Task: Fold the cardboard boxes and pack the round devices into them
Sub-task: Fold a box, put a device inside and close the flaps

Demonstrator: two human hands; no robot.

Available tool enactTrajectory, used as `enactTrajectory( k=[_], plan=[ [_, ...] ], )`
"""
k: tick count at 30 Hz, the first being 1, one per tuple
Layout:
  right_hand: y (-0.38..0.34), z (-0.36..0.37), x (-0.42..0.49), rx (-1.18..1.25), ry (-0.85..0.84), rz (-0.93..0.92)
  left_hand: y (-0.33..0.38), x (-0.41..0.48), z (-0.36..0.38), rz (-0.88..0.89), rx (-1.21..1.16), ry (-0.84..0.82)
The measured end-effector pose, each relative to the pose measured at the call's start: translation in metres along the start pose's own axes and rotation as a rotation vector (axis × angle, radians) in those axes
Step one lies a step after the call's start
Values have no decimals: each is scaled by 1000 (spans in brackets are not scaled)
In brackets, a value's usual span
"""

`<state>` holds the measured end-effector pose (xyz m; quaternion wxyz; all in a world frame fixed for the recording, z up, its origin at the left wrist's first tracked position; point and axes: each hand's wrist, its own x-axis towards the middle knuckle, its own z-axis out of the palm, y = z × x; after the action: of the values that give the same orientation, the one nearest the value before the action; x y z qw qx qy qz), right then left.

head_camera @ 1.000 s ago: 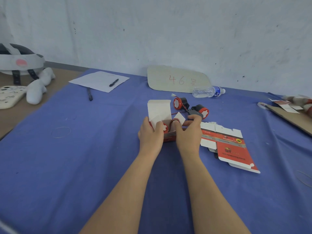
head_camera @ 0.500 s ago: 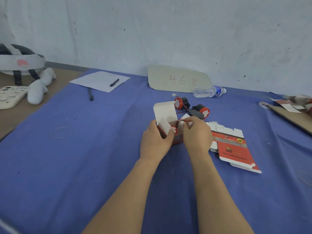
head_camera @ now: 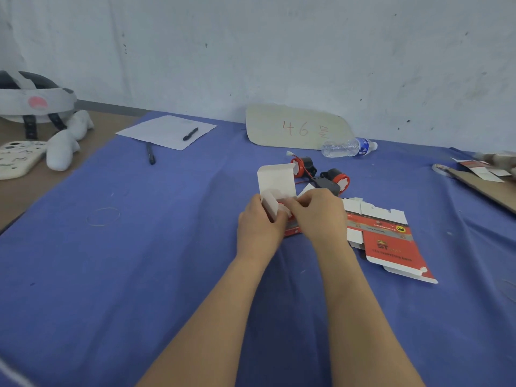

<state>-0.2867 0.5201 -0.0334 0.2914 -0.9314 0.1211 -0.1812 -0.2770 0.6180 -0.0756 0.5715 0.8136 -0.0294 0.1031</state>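
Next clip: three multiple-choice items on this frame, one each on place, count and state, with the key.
1. The flat unfolded box lies: A) right of the right hand B) on the floor C) in a bin.
2. Loose round devices behind the held box: A) one B) two C) four.
3. The held box's lid flap: A) stands open B) tucked shut C) torn off.
Key: A, it lies beside that hand; B, two show; A, the white flap is upright.

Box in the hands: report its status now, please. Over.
Left hand and right hand grip the box. Its top stands open. Loose round devices behind, flat box to the right, none in the way.
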Motion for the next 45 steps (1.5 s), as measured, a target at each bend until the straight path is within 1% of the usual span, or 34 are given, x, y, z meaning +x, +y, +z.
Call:
enactTrajectory(
  k=[4,8,12,20,23,28,31,34,41,43,45],
  plan=[
    [3,3,-1,-78,41,31,0,-1,-1,5,5,1],
    [2,3,1,-110,28,26,1,0,-2,3,5,2],
    [1,3,1,-171,11,59,1,0,-2,3,17,-6],
    [-8,4,9,-364,-88,75,3,-1,0,8,-10,-2],
    [-15,-1,16,-411,-159,63,4,0,2,-6,-21,3],
    [-21,-1,24,-385,-256,12,3,0,0,-21,-26,2],
    [-15,1,22,-317,-281,23,4,-1,0,-3,-11,11],
    [-8,-1,19,-211,-244,36,4,-1,0,5,-10,22],
    [-4,2,9,-94,-82,-11,2,-1,1,-2,-14,44],
    [-3,2,8,-107,-87,-7,1,-1,1,-1,-12,44],
    [-4,-1,9,-162,-127,5,1,0,1,5,-11,38]
  ],
)
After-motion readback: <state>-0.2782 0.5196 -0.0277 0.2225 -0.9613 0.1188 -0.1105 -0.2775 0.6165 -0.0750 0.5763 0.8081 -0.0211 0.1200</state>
